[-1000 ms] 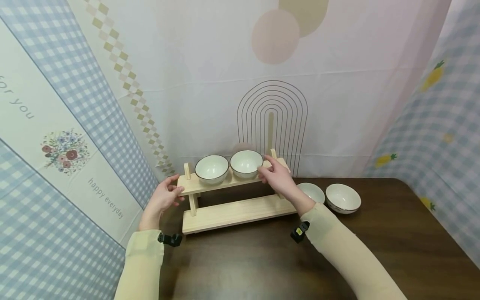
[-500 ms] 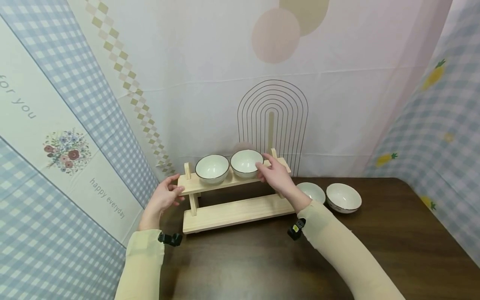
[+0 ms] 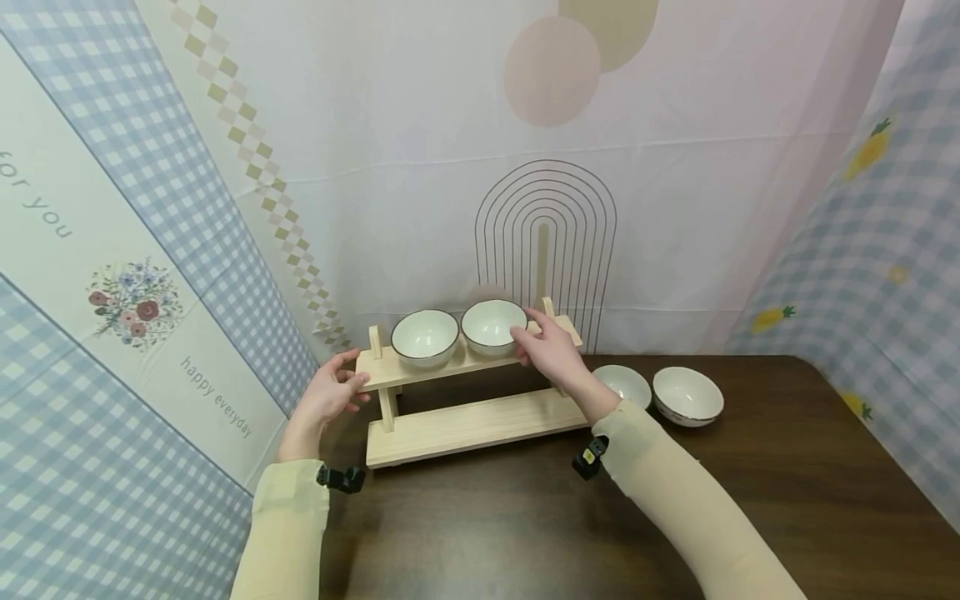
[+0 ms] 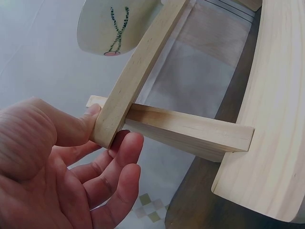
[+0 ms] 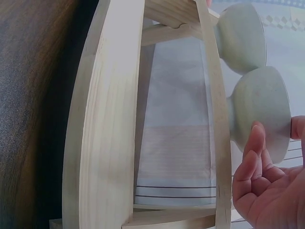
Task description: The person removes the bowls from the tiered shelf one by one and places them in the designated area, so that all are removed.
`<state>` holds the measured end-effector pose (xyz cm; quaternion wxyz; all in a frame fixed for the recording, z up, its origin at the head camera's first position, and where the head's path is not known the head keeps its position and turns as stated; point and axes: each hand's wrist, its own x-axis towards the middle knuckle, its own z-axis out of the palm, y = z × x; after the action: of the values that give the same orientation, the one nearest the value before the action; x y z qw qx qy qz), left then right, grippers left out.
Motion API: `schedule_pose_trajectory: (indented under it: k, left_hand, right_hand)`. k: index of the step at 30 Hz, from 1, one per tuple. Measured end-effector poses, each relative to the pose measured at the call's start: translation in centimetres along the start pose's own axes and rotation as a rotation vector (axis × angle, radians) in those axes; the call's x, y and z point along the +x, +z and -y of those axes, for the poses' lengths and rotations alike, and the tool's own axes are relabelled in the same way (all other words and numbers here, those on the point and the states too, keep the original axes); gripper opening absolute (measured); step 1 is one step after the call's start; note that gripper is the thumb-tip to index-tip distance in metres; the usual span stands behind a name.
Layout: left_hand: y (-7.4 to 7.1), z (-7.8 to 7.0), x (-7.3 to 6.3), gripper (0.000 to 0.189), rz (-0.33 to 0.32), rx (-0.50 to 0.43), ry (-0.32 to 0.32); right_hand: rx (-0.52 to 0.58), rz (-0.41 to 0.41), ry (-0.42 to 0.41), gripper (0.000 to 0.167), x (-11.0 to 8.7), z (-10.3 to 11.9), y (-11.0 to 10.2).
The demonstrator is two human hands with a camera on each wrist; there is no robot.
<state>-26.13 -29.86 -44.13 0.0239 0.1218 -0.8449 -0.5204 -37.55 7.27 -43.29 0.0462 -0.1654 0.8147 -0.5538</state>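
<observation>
- One dark desk (image 3: 480,533), supporting a two-tier wooden rack (image 3: 476,427), which stands upright.
- Upper board (image 3: 465,364) of the rack: left bowl (image 3: 424,337) and right bowl (image 3: 493,325), upright, side by side.
- Right of the rack, on the desk: a partly hidden bowl (image 3: 626,382) and an outer bowl (image 3: 687,396).
- Left hand (image 3: 330,393): fingers clamped on the upper board's left end.
- Right hand (image 3: 557,357): fingers clamped on the right bowl's side.

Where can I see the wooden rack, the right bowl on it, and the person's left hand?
Wooden rack (image 3: 476,427): head view, bare lower shelf.
Right bowl (image 3: 492,325): head view, white inside.
Left hand (image 4: 57,174): left wrist view, middle of the hand.
</observation>
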Motion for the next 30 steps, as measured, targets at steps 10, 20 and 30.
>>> schedule_pose_trajectory:
  k: [10, 20, 30]
  left_hand:
    - [0.14, 0.0, 0.07, 0.065, -0.004, 0.013, -0.009]
    - [-0.12, 0.47, 0.08, 0.066, 0.005, -0.037, 0.003]
    - [0.08, 0.32, 0.06, 0.067, 0.007, -0.042, 0.002]
  right_hand:
    - [0.017, -0.01, -0.003, 0.072, -0.07, -0.19, 0.2]
    - [0.059, -0.025, -0.014, 0.069, -0.26, -0.41, 0.4]
    - [0.082, -0.027, -0.016, 0.068, -0.29, -0.95, 0.45]
